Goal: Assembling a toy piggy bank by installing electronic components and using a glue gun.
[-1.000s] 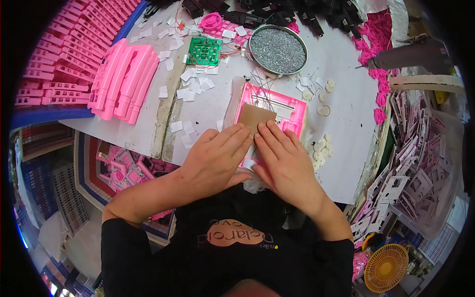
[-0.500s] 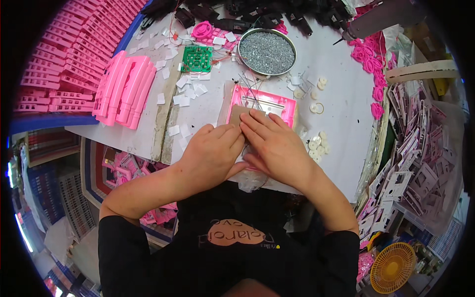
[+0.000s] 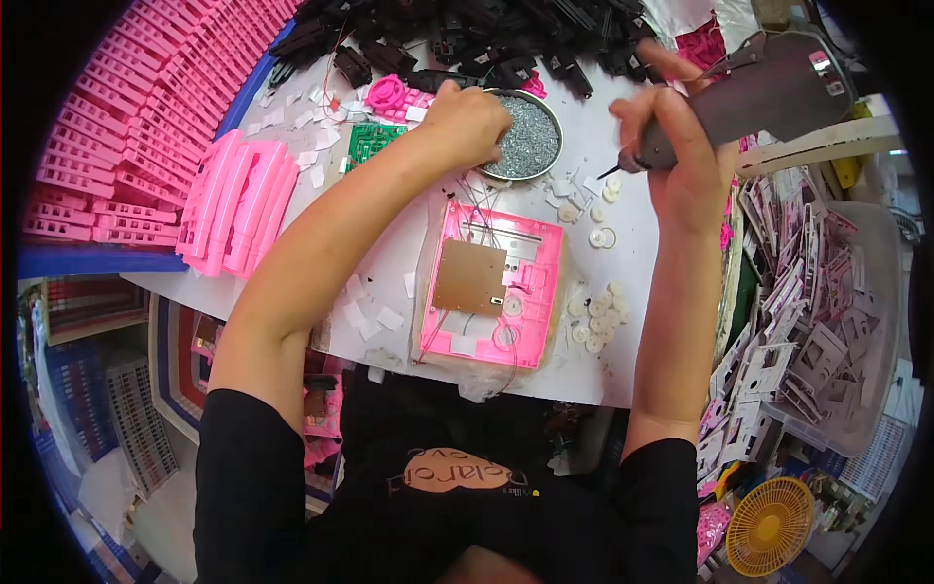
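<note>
My left hand (image 3: pixel 467 125) is at the left rim of a round metal bowl (image 3: pixel 561 146) of small silver screws (image 3: pixel 527 141). Its fingers curl down at the screws, and what they pinch is hidden. At the right, my right hand (image 3: pixel 681 146) wraps round a dark electric screwdriver (image 3: pixel 754 102), whose thin bit points down and left. Between my arms lies a pink plastic housing (image 3: pixel 547 292), open side up. A brown circuit board (image 3: pixel 471 279) sits inside it, with thin wires trailing out at the top and bottom. Neither hand touches the housing.
Pink housings are stacked in a blue-edged rack (image 3: pixel 146 261) at the left. Black parts (image 3: pixel 467 39) heap at the back. A green circuit board (image 3: pixel 373 144), paper squares and white plastic wheels (image 3: pixel 598 316) lie on the table. A bin (image 3: pixel 856 389) of flat parts stands right.
Both hands have left the brown board. My left hand has gone up to the screw bowl; my right hand has taken hold of the screwdriver, which has come lower and left.
</note>
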A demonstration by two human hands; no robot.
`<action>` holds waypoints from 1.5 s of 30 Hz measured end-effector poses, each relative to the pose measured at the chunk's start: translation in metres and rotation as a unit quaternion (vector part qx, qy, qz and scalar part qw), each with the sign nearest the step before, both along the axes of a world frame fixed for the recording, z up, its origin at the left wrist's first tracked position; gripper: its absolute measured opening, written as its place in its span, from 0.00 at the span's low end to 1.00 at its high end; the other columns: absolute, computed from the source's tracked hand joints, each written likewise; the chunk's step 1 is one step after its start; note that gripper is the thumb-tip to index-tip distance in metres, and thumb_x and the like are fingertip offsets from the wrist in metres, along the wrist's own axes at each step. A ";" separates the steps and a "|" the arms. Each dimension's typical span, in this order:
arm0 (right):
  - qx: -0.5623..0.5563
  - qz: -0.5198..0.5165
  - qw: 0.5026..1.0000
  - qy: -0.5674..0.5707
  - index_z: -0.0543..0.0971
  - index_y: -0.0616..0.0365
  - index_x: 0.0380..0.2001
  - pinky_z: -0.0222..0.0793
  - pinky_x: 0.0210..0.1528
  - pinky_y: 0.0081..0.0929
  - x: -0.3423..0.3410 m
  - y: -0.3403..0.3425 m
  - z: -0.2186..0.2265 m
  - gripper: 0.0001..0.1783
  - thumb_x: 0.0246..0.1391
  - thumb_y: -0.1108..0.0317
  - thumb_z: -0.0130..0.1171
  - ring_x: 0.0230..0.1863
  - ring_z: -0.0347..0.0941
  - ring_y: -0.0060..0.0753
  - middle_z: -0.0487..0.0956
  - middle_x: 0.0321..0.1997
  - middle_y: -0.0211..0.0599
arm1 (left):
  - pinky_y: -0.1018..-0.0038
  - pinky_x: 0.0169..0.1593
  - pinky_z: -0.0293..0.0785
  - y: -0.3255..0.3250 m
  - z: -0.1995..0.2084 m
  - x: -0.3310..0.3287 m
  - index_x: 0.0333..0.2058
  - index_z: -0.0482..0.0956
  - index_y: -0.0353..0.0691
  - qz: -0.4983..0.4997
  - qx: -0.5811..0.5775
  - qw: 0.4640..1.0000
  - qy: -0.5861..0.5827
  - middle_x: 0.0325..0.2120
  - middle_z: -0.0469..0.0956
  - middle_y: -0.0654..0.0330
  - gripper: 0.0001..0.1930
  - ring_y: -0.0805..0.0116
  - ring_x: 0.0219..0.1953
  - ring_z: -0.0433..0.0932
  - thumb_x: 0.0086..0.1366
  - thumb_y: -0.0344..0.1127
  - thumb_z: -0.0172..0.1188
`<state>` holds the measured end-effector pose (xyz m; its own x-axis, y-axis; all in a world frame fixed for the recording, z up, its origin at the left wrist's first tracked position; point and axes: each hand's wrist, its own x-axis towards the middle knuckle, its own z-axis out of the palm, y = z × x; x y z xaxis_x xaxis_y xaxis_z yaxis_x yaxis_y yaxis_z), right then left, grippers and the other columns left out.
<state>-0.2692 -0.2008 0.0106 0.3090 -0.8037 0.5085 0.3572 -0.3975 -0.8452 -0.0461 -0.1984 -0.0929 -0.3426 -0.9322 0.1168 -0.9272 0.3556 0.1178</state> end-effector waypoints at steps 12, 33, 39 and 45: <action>0.078 0.007 0.996 0.051 0.80 0.64 0.41 0.60 0.24 0.15 0.027 0.038 -0.018 0.12 0.57 0.70 0.67 0.22 0.70 0.14 0.76 0.21 0.25 | 0.57 0.50 0.65 -0.025 -0.010 -0.006 0.35 0.84 0.44 0.041 -0.049 0.997 -0.048 0.34 0.83 0.58 0.12 0.60 0.44 0.80 0.64 0.42 0.54; 0.067 0.149 0.985 -0.050 0.63 0.53 0.62 0.67 0.22 0.27 0.020 0.122 -0.031 0.30 0.60 0.67 0.62 0.18 0.61 0.23 0.66 0.18 0.29 | 0.60 0.51 0.64 0.182 0.026 -0.025 0.31 0.79 0.44 -0.066 0.038 0.942 0.327 0.27 0.80 0.63 0.05 0.62 0.35 0.79 0.60 0.34 0.67; 0.060 0.160 0.985 -0.033 0.64 0.53 0.59 0.66 0.21 0.26 0.023 0.120 -0.036 0.27 0.60 0.68 0.62 0.18 0.61 0.23 0.66 0.18 0.29 | 0.60 0.52 0.64 0.182 0.023 -0.023 0.31 0.79 0.45 -0.076 0.018 0.937 0.340 0.25 0.80 0.63 0.07 0.62 0.32 0.79 0.56 0.34 0.69; 0.038 0.122 0.992 0.005 0.64 0.54 0.57 0.67 0.22 0.27 0.022 0.123 -0.040 0.25 0.61 0.68 0.62 0.17 0.61 0.22 0.66 0.18 0.28 | 0.58 0.51 0.65 0.181 0.028 -0.024 0.29 0.77 0.45 -0.078 -0.028 0.952 0.294 0.23 0.77 0.62 0.10 0.62 0.30 0.78 0.53 0.33 0.71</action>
<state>-0.2467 -0.0775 -0.0290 0.5034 -0.7407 0.4449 0.4267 -0.2346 -0.8734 -0.0703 -0.0173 -0.0649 -0.3365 -0.8623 0.3785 -0.6428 0.5040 0.5769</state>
